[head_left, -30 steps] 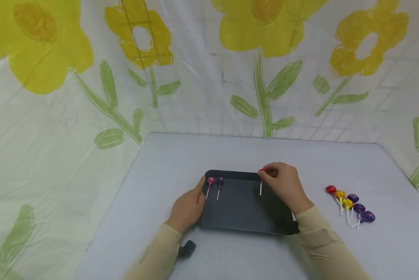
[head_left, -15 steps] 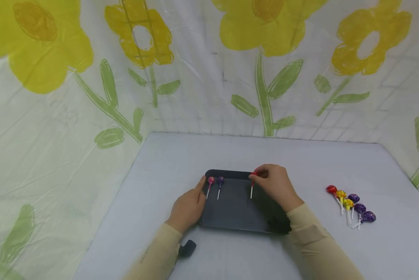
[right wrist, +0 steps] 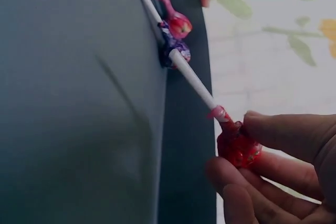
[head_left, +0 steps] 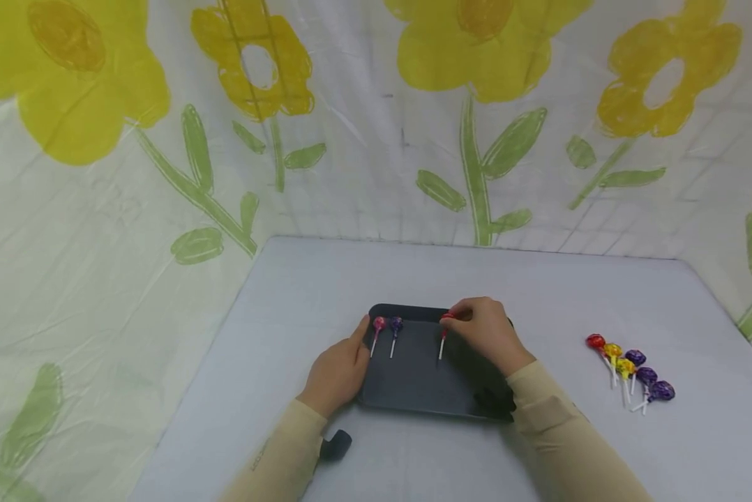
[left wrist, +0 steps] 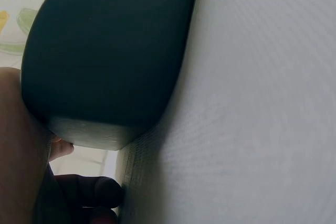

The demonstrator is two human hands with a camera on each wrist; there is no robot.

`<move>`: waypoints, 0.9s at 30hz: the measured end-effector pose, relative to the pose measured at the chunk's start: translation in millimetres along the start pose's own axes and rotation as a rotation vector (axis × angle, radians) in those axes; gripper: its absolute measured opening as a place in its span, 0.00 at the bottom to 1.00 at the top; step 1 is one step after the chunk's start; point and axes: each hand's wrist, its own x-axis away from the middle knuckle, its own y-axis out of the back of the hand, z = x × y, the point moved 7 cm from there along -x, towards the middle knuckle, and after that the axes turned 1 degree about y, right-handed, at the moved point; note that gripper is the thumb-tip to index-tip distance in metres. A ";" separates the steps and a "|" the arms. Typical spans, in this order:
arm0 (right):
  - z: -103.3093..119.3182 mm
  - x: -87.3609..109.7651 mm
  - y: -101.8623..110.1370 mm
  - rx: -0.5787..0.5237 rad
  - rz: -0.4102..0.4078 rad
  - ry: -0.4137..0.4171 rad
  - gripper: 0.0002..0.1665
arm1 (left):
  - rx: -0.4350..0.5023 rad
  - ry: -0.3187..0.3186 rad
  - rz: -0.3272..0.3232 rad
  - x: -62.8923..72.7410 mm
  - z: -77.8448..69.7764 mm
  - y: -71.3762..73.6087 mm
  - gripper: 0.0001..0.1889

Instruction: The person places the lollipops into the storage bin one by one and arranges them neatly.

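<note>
My right hand [head_left: 485, 331] pinches a red lollipop [head_left: 444, 333] by its wrapped head over the back part of a dark grey baking tray [head_left: 432, 408]. Its white stick points down toward the tray floor; in the right wrist view, the thumb and fingertips surround the red wrapper [right wrist: 239, 148]. A pink lollipop [head_left: 379, 325] and a purple lollipop [head_left: 397, 325] lie side by side at the tray's back left, heads by the far wall. My left hand [head_left: 337, 373] rests against the tray's left side, index finger stretched along the rim. In the left wrist view the outer tray wall [left wrist: 105, 51] blocks most else.
Right of the tray, a loose pile of red, yellow and purple lollipops [head_left: 627, 368] lies on the white table [head_left: 326, 279]. A small black object [head_left: 336, 445] sits beside the left sleeve. Behind the table hangs a flower-patterned curtain [head_left: 363, 174].
My right hand has moved left and slightly nearer with the red lollipop, bringing it closer to the two in the tray. My left hand has stayed in place.
</note>
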 end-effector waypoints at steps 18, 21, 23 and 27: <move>8.0 -9.8 -15.7 -0.004 0.017 0.032 0.08 | 0.003 0.000 -0.003 0.8 -1.1 2.4 0.30; 8.8 -9.8 -16.9 -0.007 0.014 0.027 0.09 | 0.009 0.003 -0.003 1.5 -1.2 3.0 0.30; 8.7 -9.5 -17.5 -0.007 0.017 0.022 0.09 | 0.013 0.005 -0.002 1.9 -1.4 3.0 0.30; 8.3 -8.8 -17.9 -0.007 0.021 0.003 0.09 | 0.012 0.003 -0.001 2.0 -1.7 2.6 0.30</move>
